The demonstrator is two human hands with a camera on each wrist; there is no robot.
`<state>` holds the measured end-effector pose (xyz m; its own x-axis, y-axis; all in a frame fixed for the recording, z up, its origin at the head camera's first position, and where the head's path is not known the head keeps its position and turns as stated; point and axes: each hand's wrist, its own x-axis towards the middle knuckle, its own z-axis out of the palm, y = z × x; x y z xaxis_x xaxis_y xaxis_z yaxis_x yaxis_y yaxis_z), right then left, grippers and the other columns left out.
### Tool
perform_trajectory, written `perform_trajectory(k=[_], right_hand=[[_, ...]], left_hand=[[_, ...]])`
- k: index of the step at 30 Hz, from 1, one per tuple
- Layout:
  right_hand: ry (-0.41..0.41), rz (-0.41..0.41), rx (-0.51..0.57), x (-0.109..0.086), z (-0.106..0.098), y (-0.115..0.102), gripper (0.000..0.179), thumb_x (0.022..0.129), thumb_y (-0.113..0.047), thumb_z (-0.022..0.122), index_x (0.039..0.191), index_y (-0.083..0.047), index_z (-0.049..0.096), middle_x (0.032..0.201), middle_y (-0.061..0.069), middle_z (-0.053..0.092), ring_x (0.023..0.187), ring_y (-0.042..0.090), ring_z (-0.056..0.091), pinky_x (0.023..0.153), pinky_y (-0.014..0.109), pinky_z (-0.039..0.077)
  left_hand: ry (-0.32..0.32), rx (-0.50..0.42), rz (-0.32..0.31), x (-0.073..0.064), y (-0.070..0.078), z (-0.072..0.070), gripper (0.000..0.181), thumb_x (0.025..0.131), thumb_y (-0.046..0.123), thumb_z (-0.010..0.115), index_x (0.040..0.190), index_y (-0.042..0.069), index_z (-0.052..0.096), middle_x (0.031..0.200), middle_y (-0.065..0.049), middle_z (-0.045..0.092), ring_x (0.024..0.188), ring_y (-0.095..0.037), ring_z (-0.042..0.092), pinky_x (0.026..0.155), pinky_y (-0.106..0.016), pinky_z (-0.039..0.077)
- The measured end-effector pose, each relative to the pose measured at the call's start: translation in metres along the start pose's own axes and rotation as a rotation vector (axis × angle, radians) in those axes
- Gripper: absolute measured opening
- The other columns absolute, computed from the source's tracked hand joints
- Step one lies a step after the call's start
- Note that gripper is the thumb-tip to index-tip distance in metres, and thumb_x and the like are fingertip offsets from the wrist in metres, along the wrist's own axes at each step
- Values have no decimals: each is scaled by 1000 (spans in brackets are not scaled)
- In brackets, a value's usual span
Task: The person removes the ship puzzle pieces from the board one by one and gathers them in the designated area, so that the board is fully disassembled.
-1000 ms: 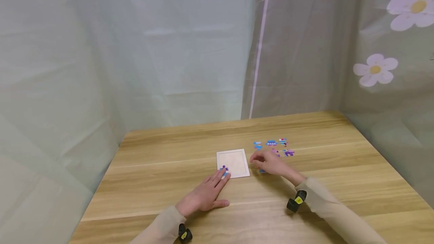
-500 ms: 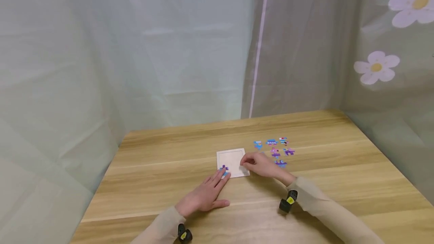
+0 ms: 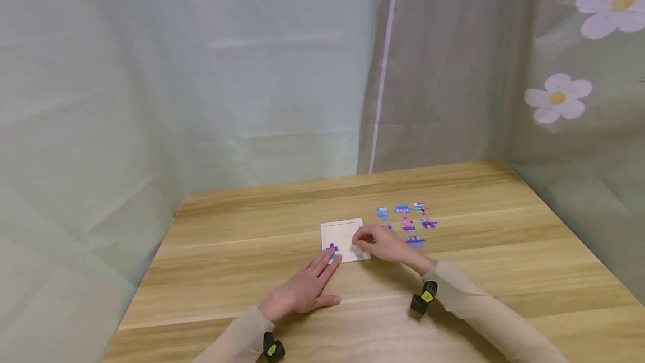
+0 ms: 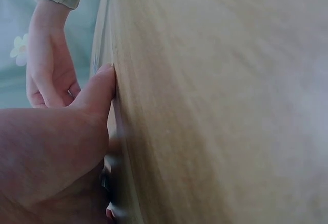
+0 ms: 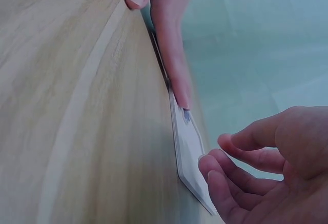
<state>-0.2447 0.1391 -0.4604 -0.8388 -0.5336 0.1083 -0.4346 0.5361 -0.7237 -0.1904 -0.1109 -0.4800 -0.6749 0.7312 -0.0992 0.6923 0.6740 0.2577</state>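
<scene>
My left hand (image 3: 304, 289) lies flat with fingers extended over the lower-left corner of a white puzzle tray (image 3: 347, 234). Its fingertips rest on a blue and purple puzzle piece (image 3: 332, 252) in that corner, partly covering it. My right hand (image 3: 383, 242) hovers over the tray's right side, its fingers curled and thumb near the index finger. In the right wrist view, the right fingers (image 5: 225, 178) bend close beside the tray's edge; I cannot tell whether a small piece is pinched there. The left wrist view shows the left thumb (image 4: 97, 90) along the table.
Several loose puzzle pieces (image 3: 408, 225) in blue, purple and pink lie in rows on the wooden table (image 3: 242, 240), right of the tray and partly behind my right hand. Pale curtains (image 3: 277, 71) hang past the table's far edge and sides.
My right hand has moved left from beside the loose pieces to over the tray, uncovering a lower piece at the right. My left hand has stayed in place.
</scene>
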Motion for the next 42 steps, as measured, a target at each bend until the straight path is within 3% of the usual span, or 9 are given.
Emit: perform_trajectory(k=[7,17,29,42], right_hand=[[-18,6,20,2,4,-5,14,95,-6,56,99,-7,69,97,6,71,85,9,60,77,21,50],[-40,15,33,7,13,-5,13,93,-4,57,98,-5,69,95,7,71,84,8,60,75,20,50],[-67,43,15,7,14,-5,11,91,-6,59,98,-8,68,96,5,71,88,10,63,78,21,50],[-76,75,-23,10,16,-6,10,91,-7,60,96,-10,68,94,3,71,86,10,62,77,25,50]], left_hand=[[-2,20,-23,0,0,2,85,95,58,46,155,7,14,163,-17,8,150,-33,14,116,-53,28],[-51,31,-50,0,10,-11,87,96,53,49,154,-1,14,162,-18,10,150,-32,14,117,-52,28],[-48,41,-45,1,1,-1,89,96,58,44,155,2,10,163,-16,4,151,-31,11,118,-50,26],[-71,19,-74,-5,12,-14,85,97,54,47,154,0,14,161,-21,10,149,-35,15,117,-52,26]])
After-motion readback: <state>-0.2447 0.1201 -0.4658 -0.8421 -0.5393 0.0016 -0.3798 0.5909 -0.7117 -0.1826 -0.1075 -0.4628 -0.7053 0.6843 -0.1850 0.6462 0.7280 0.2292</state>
